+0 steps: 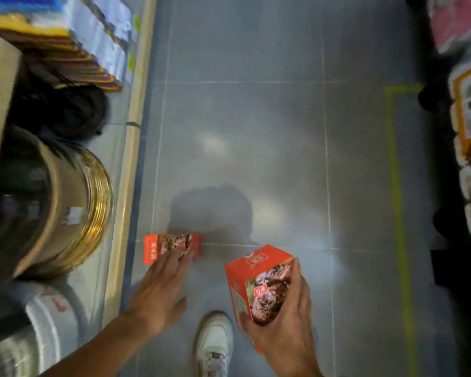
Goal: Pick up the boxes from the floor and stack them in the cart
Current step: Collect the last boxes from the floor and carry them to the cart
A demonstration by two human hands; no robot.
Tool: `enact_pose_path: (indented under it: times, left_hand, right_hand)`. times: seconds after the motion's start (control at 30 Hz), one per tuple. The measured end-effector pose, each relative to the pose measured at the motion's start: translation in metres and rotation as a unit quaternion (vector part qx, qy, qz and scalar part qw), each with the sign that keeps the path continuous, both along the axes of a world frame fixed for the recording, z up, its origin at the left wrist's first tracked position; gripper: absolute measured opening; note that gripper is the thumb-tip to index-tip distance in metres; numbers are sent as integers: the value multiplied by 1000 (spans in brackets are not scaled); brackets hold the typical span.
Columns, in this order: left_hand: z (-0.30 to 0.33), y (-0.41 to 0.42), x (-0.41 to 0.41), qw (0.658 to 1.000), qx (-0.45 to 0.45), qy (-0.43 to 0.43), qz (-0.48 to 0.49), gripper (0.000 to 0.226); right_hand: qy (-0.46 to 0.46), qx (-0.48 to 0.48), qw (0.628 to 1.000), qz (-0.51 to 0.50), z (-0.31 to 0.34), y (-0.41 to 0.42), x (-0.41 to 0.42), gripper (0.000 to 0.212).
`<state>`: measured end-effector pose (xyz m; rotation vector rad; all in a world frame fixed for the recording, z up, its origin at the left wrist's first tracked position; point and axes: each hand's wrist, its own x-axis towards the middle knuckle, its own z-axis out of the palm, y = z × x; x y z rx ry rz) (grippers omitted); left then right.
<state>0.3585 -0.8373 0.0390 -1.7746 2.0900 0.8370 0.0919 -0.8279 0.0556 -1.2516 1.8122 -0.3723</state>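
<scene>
Boxes | right hand [288, 319] grips one [259, 281] | left hand [161, 292] flat, touching another [172, 247]

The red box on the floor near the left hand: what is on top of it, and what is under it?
On the red box lie the extended fingertips of the left hand, covering part of its printed picture. Under it is the grey tiled floor; its underside is hidden.

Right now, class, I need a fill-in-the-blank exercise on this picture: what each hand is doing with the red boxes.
1. The right hand grips a red ____.
2. The second box lies on the grey ____.
3. The left hand reaches for it with its fingers ____.
4. Between the arms stands a white ____.

Missing words: box; floor; straight; shoe
</scene>
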Motion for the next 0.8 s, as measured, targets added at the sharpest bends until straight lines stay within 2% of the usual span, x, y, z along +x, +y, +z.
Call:
enact_pose_path:
  times: [0.13, 0.27, 0.43, 0.47, 0.53, 0.6, 0.63, 0.8]
  left_hand:
    - [-45, -8, 36, 998, 7, -45, 51, 126]
    - [-80, -25, 38, 990, -3, -96, 104, 123]
    - [-145, -26, 39, 989, 2, -119, 85, 150]
    - [-155, -26, 36, 989, -3, -132, 74, 148]
    - [-167, -25, 34, 985, -53, -153, 61, 119]
    - [-164, -26, 32, 983, -96, -139, 77, 90]
    - [-159, -27, 33, 983, -100, -123, 95, 86]
    - [-92, -23, 25, 976, -50, 63, 204, 94]
  right_hand:
    - [0, -19, 999, 45, -33, -14, 21, 148]
    - [-3, -17, 997, 73, -69, -17, 24, 146]
    - [-15, -10, 998, 68, -106, -4, 13, 143]
    - [-18, -7, 998, 66, -112, -1, 10, 143]
    - [-25, 4, 998, 56, -122, 5, 5, 145]
    - [-37, 12, 998, 49, -121, 13, -4, 144]
    - [-40, 13, 998, 49, -117, 16, -9, 143]
    - [-38, 5, 999, 28, -56, 29, -39, 143]
